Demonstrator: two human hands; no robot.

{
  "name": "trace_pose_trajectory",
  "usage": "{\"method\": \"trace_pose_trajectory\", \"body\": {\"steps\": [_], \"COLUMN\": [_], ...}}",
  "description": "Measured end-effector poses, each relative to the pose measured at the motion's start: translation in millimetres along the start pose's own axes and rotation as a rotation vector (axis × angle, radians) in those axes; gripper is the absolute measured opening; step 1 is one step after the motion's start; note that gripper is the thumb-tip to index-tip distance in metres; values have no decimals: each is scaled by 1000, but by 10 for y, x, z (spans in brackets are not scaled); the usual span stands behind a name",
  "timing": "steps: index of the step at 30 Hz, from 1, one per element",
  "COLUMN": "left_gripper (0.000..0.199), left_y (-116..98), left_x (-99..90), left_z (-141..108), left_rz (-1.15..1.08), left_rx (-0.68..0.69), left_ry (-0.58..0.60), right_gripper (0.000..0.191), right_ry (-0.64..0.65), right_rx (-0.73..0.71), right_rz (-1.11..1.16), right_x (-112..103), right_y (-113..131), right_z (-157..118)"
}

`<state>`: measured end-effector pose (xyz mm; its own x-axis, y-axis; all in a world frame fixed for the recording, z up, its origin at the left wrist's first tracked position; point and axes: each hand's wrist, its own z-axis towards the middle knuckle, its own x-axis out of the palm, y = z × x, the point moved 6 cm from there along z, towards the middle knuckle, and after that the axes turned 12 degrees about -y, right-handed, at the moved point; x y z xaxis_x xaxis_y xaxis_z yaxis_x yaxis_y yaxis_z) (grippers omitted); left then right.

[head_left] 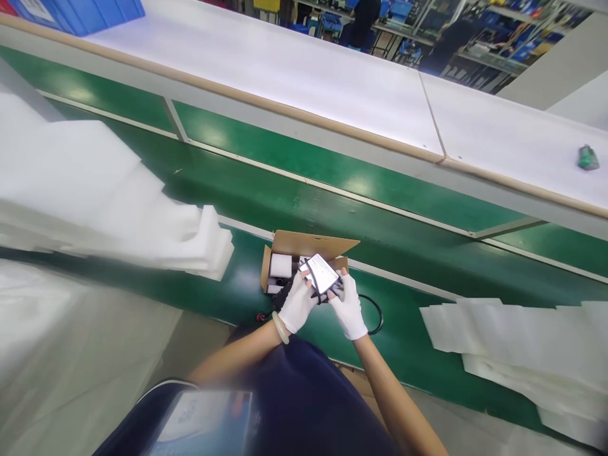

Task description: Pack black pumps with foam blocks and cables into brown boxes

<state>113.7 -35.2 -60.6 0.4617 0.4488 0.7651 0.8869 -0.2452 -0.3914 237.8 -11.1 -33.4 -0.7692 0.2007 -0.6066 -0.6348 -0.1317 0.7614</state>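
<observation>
Our left hand [298, 304] and right hand [350, 308] grip one printed white sheet [323, 276] with black cord [312, 277] across it, over one carton [311, 243] at eleven o'clock. One white block [280, 266] is already inside; the carton remains unclosed. Two foam stacks flank us: one foam stack [109, 196] at ten, another foam stack [522, 342] towards four.
</observation>
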Motion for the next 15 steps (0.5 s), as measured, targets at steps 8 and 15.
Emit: {"method": "trace_pose_trajectory", "body": {"steps": [8,15], "left_gripper": [31,25], "left_y": [37,-357], "left_x": [105,116], "left_z": [-129,213], "left_rz": [525,819], "left_rx": [282,315], "left_ry": [63,126], "right_gripper": [51,58], "right_ry": [181,-154], "right_rx": [671,569], "right_rz": [741,453], "right_x": [426,103], "right_y": [-176,-439], "right_z": [-232,36]}}
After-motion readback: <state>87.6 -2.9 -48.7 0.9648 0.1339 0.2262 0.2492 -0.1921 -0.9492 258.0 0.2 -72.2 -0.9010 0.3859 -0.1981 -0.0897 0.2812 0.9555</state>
